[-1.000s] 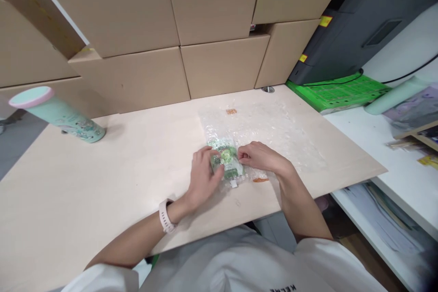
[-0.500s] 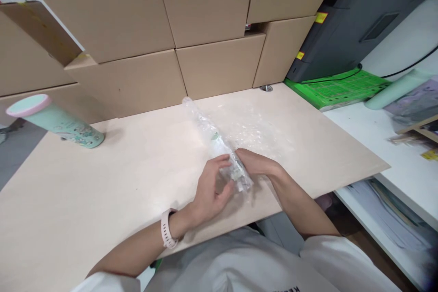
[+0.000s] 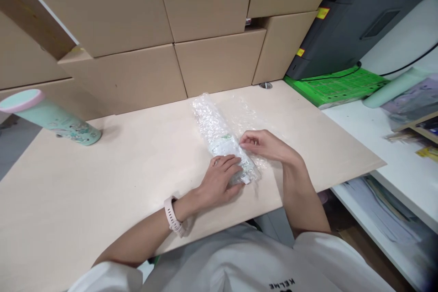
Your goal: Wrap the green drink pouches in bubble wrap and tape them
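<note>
A sheet of clear bubble wrap (image 3: 214, 125) lies on the pale wooden table (image 3: 102, 178), folded over a small green and white packet (image 3: 226, 146) that shows faintly through it. My left hand (image 3: 221, 180), with a pink watch on its wrist, lies flat on the near end of the wrapped bundle, fingers stretched out. My right hand (image 3: 265, 145) sits just right of the bundle, its fingertips pinching the edge of the wrap.
Stacked cardboard boxes (image 3: 212, 59) wall off the back of the table. A mint tumbler (image 3: 51, 117) with a pink lid stands at the far left. A dark machine (image 3: 359, 23) on a green mat (image 3: 337, 89) and a white side table (image 3: 404, 146) are at the right.
The green packet lay on the open wrap a second ago. The wrap has since been folded over it into a long bundle, and my left hand now presses it flat.
</note>
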### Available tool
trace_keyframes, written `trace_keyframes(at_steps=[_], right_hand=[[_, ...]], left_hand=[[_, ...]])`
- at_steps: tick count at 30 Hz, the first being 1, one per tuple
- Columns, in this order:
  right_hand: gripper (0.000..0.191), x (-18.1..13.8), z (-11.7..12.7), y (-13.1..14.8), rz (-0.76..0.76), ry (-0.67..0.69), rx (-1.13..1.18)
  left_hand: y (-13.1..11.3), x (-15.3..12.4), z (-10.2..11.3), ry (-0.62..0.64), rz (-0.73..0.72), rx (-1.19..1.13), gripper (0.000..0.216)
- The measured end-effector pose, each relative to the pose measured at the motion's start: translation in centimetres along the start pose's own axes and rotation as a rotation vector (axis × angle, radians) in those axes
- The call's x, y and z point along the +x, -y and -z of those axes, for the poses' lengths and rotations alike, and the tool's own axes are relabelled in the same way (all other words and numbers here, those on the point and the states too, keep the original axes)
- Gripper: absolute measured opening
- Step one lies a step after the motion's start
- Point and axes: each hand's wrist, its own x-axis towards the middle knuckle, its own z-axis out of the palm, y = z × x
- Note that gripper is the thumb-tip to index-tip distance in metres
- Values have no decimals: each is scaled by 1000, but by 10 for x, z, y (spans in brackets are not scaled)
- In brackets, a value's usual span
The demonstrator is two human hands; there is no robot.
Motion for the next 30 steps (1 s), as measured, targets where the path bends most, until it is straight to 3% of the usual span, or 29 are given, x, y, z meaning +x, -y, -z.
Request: trace_keyframes(at_steps=[3,5,8,11,14,17,20,24,30], right_hand=[[6,3,-9,4,10,154,-86],[5,6,-16,6,-5,164,-175],[10,8,-21,8,4,154,-211],[14,8,-22,13,3,149,-162],[19,9,-25,21,-51,196,79],[19,12,-33,27,-75,252,369],[18,15,-39,24,-95,253,462],[12,15,-36,13,-74,215,355],[15,17,-25,-3,11,142,-40]], left_hand=[[2,-5,0,-248,189,-121,29],[5,-8,1,-413,379,-294,39],[8,-9,2,-461,583,-723,46],[2,-8,6,-529,598,-899,44],[-10,-8,14,-601,449,-821,41],[-17,-9,20,-490,270,-590,43],[-11,-9,19,-357,119,-189,48],[2,-3,4,-237,56,148,65],[3,13,-19,-100,85,249,80]])
